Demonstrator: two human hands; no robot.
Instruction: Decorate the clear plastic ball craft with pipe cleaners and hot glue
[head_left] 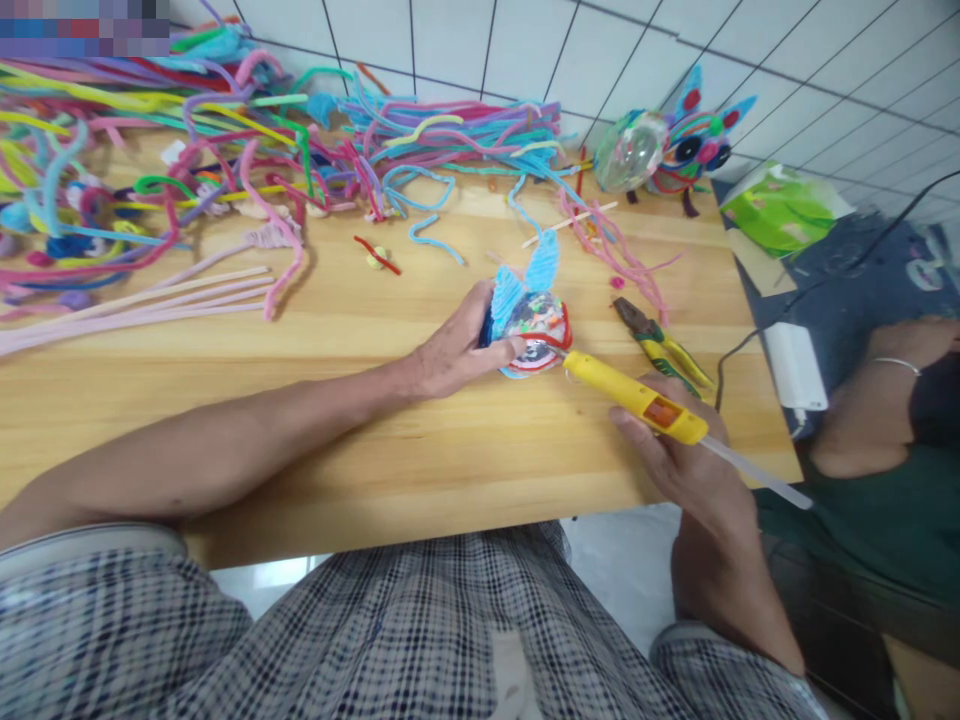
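Observation:
My left hand [461, 350] is closed around the side of a small round craft figure [538, 318], which has a clear, colourfully filled body and two light-blue fuzzy ears. A red pipe cleaner [564, 325] curves over the figure's front, with my left thumb lying by one end. My right hand [679, 440] grips a yellow glue gun [637, 395], and a clear glue stick [757, 473] juts out of its back end. The gun's nozzle meets the figure near the red pipe cleaner; whether glue is flowing cannot be made out.
Pliers [660, 350] with yellow-green handles lie beside my right hand. Bundles of coloured pipe cleaners [465, 135] line the back and left of the wooden table [337, 480]. A finished-looking fuzzy figure [690, 150] stands at back right. A power cord and another person's arm [870, 400] are at right.

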